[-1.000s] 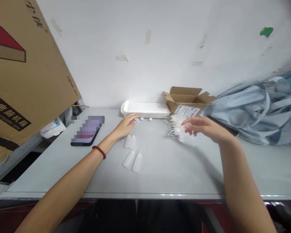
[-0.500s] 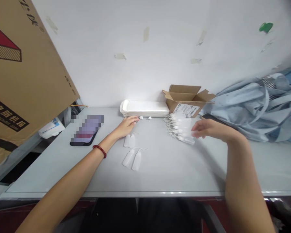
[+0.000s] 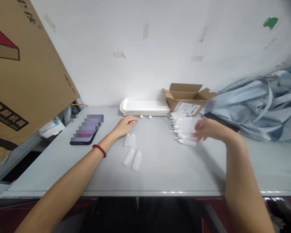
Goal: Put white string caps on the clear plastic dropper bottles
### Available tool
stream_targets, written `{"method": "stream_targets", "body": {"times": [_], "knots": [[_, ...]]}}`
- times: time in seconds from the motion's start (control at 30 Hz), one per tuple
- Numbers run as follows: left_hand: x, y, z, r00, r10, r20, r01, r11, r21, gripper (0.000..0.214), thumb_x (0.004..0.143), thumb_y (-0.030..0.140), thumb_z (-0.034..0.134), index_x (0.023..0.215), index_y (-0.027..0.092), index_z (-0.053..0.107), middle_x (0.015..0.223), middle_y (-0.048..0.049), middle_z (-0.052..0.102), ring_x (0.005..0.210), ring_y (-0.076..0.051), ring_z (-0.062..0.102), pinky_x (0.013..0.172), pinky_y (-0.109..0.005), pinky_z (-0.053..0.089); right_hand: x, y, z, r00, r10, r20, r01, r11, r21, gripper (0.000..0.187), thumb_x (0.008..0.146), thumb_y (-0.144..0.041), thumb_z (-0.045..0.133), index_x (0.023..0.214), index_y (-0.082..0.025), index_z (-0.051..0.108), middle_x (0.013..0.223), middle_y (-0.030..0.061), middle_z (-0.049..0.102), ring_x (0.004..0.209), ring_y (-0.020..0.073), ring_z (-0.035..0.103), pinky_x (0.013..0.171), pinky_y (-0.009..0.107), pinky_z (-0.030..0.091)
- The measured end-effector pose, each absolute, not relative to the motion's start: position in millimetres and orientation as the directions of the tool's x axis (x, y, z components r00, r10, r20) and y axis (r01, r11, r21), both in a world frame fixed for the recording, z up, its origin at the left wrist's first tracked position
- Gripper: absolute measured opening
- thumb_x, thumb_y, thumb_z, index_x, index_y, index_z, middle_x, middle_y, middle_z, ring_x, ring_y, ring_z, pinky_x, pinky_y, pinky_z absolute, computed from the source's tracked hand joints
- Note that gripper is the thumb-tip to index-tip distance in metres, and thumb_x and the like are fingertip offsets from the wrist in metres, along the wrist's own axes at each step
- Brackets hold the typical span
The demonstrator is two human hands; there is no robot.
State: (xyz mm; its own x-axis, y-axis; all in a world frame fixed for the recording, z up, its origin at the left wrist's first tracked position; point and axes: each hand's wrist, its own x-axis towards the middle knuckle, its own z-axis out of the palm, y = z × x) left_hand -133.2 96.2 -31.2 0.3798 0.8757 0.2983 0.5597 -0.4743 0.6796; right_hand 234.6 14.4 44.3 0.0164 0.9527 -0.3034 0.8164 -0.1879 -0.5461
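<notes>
My left hand [image 3: 126, 125] rests on the table with fingers curled together. Whatever may be between them is hidden. Two small white caps [image 3: 145, 116] lie just right of its fingertips. Below it are several small translucent bottles [image 3: 136, 160] with thin curved spouts, grouped in pairs. My right hand [image 3: 207, 130], fingers apart, is at the right side of a row of similar translucent bottles [image 3: 183, 126]. Its fingertips are close to the lower bottles of the row; I cannot tell whether they touch. The nearest bottle [image 3: 187, 142] sits slightly apart from the others.
A stack of white flat trays [image 3: 146, 107] and an open cardboard box [image 3: 188, 100] stand against the wall. A phone [image 3: 88, 129] lies at left, a dark phone [image 3: 219, 121] behind my right hand. Blue-grey cloth [image 3: 252, 106] piles at right; a large carton [image 3: 31, 74] leans at left.
My right hand's fingers have spread and moved slightly down along the bottle row. The nearest bottle sits a little farther from the rest. My left hand has stayed nearly still.
</notes>
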Motion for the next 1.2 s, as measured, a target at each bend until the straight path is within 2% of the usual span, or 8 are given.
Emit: {"method": "stream_targets", "body": {"times": [0.23,0.33,0.47,0.6,0.77,0.97,1.07,1.2], "knots": [[-131,90,-25,0.315,0.919,0.239,0.612,-0.389,0.689,0.025,0.078,0.02,0.05,0.091,0.018,0.07,0.1,-0.0052,0.069,0.091,-0.019,0.062,0.084,-0.032,0.047,231,11,48,0.065,0.986,-0.155,0.836,-0.139,-0.531,0.039,0.065,-0.054,0.069,0.067,-0.018,0.055,0.057,0.0085,0.066,0.048,0.0193,0.061,0.05,0.031,0.045],[-130,89,-25,0.283,0.925,0.254,0.615,-0.379,0.691,0.023,0.076,0.018,0.051,0.087,0.018,0.071,0.097,-0.0053,0.07,0.087,-0.019,0.062,0.081,-0.031,0.047,221,9,53,0.129,0.989,0.079,0.865,-0.074,-0.496,0.044,0.072,-0.059,0.061,0.056,-0.02,0.049,0.047,0.0026,0.055,0.042,0.0138,0.049,0.046,0.029,0.037],[-128,87,-24,0.251,0.927,0.277,0.624,-0.374,0.686,0.022,0.076,0.019,0.053,0.088,0.018,0.071,0.092,-0.0056,0.07,0.083,-0.019,0.061,0.079,-0.031,0.047,189,7,51,0.09,0.921,0.379,0.794,0.164,-0.585,0.046,0.079,-0.059,0.054,0.055,-0.02,0.044,0.047,-0.0021,0.043,0.045,0.0102,0.038,0.046,0.026,0.029],[-125,81,-18,0.197,0.935,0.296,0.627,-0.352,0.695,0.022,0.077,0.024,0.056,0.092,0.018,0.071,0.084,-0.0044,0.069,0.074,-0.017,0.059,0.076,-0.03,0.046,130,-6,35,-0.254,0.911,0.326,0.593,0.413,-0.692,0.037,0.084,-0.052,0.051,0.068,-0.019,0.052,0.055,-0.0019,0.049,0.05,0.0107,0.042,0.049,0.024,0.033],[-120,71,-7,0.133,0.941,0.311,0.587,-0.328,0.74,0.024,0.075,0.029,0.06,0.093,0.018,0.071,0.083,-0.0036,0.068,0.067,-0.016,0.057,0.073,-0.03,0.045,71,-37,12,-0.704,0.666,0.246,0.387,0.65,-0.654,0.027,0.09,-0.039,0.049,0.103,-0.018,0.061,0.075,0.0023,0.061,0.061,0.0119,0.053,0.061,0.023,0.04],[-110,55,-5,0.108,0.959,0.263,0.317,-0.284,0.905,0.023,0.071,0.03,0.067,0.087,0.013,0.067,0.088,-0.0079,0.068,0.083,-0.018,0.062,0.075,-0.031,0.048,60,-46,2,-0.815,0.554,0.169,0.374,0.726,-0.577,0.033,0.091,-0.039,0.049,0.111,-0.017,0.062,0.081,0.0058,0.065,0.063,0.0131,0.057,0.063,0.023,0.041],[-103,44,-3,0.147,0.978,0.149,0.148,-0.171,0.974,0.03,0.067,0.031,0.071,0.087,0.011,0.062,0.084,-0.0087,0.066,0.075,-0.019,0.064,0.062,-0.028,0.049,61,-43,-1,-0.818,0.558,0.143,0.403,0.732,-0.55,0.032,0.092,-0.041,0.047,0.104,-0.017,0.064,0.078,0.0054,0.065,0.063,0.013,0.057,0.062,0.022,0.041],[-95,29,3,0.229,0.97,0.087,0.1,-0.112,0.989,0.033,0.065,0.031,0.074,0.087,0.011,0.061,0.082,-0.0069,0.065,0.072,-0.016,0.062,0.055,-0.025,0.047,64,-39,-5,-0.758,0.628,0.177,0.491,0.728,-0.478,0.028,0.094,-0.037,0.043,0.096,-0.019,0.064,0.071,0.0038,0.062,0.061,0.013,0.056,0.061,0.022,0.039]]}}
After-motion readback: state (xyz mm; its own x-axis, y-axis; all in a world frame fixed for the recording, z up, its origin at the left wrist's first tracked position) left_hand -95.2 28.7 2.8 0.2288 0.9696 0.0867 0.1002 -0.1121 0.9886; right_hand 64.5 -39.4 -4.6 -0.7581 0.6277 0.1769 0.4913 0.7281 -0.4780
